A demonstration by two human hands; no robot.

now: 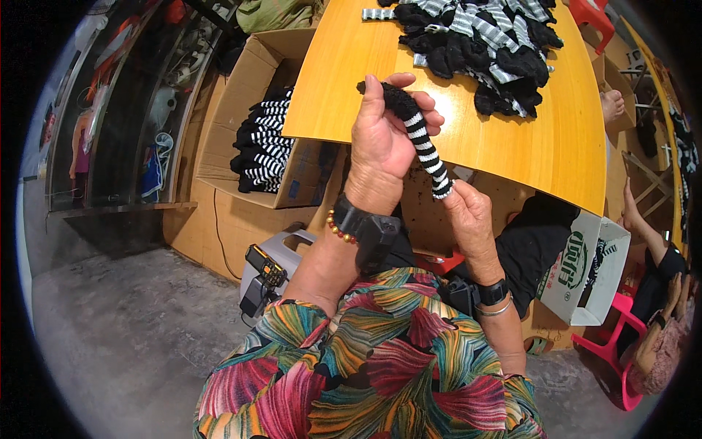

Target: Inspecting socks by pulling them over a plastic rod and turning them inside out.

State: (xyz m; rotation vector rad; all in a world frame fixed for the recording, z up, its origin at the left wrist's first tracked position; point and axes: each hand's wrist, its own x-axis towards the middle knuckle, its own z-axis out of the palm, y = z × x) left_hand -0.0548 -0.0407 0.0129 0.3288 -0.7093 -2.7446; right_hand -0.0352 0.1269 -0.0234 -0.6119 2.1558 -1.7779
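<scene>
Between my hands is a striped knitted tube (423,139), black and white, with a plain fuzzy black upper end. It bends downward to the right, just off the table's near edge. My left hand (384,139) cradles the black end, thumb on one side and fingers curled behind it. At the lower striped end, my right hand (470,212) pinches the rim between thumb and fingers. A heap of similar black knitted pieces (482,47) with grey-and-white striped parts lies on the yellow table (336,88), beyond my hands.
Left of the table stands an open cardboard box (219,146) with stacked striped pieces (267,143). A white carton (567,263) and a pink stool (621,322) are at the right, near another person's arm (669,300). Glass-fronted shelves (110,132) line the far left.
</scene>
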